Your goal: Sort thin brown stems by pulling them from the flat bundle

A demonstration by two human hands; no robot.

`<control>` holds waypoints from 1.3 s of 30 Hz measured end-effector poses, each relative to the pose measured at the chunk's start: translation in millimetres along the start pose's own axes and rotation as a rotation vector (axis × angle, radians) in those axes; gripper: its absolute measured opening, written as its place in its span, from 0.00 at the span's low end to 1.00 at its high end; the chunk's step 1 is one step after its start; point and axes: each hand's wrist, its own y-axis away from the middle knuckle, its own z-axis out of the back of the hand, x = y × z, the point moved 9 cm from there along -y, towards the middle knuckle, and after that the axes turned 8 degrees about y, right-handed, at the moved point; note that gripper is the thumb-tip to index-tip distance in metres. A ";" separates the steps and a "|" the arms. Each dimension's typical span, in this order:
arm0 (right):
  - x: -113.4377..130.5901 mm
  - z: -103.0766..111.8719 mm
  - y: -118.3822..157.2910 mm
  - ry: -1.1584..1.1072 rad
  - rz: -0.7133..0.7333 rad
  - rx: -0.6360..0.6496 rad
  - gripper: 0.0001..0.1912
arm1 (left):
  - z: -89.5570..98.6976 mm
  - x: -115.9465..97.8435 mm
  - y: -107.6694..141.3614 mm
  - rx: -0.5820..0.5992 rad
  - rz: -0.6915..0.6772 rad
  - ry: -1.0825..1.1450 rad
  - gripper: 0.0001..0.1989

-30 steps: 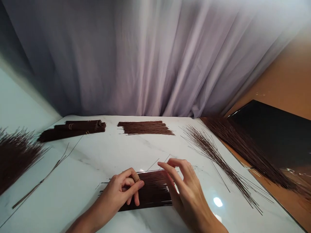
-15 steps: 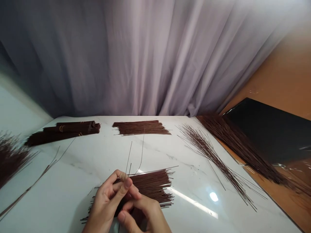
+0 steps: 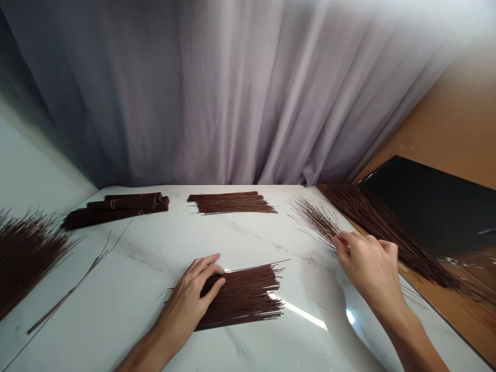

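Observation:
My left hand (image 3: 196, 292) lies over the left end of a pile of cut brown wire-like strands (image 3: 248, 294) in the middle of the table. Its fingers are apart, with the thumb on top of the pile. Off to the right, my right hand (image 3: 366, 258) is closed in a pinch at a loose bundle of long, thin brown strands (image 3: 315, 214). The fingertips hide how many strands are gripped, and the hand and forearm cover much of the bundle's near part.
Tied brown rolls (image 3: 124, 204) lie at the back left; a flat stack of cut strands (image 3: 232, 201) is at the back centre. A few bent strands (image 3: 73, 289) and a bushy bundle (image 3: 27, 258) occupy the left. Longer strands (image 3: 391, 243) run along the table's right edge.
My hands have parted. The left now rests on the middle pile, and the right has moved across to the loose bundle. Thin strands that stood up at my fingers no longer show there.

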 end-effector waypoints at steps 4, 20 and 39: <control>-21.0 -25.0 1.9 0.141 0.005 0.089 0.19 | -3.8 -6.8 -1.4 0.050 -0.002 0.018 0.08; -14.9 -28.3 0.2 -0.083 0.013 0.033 0.17 | -8.9 -24.3 1.0 0.079 -0.192 -0.121 0.10; 105.0 -43.9 27.6 -0.654 0.573 0.257 0.13 | -6.0 -35.3 4.8 0.123 -0.181 -0.173 0.09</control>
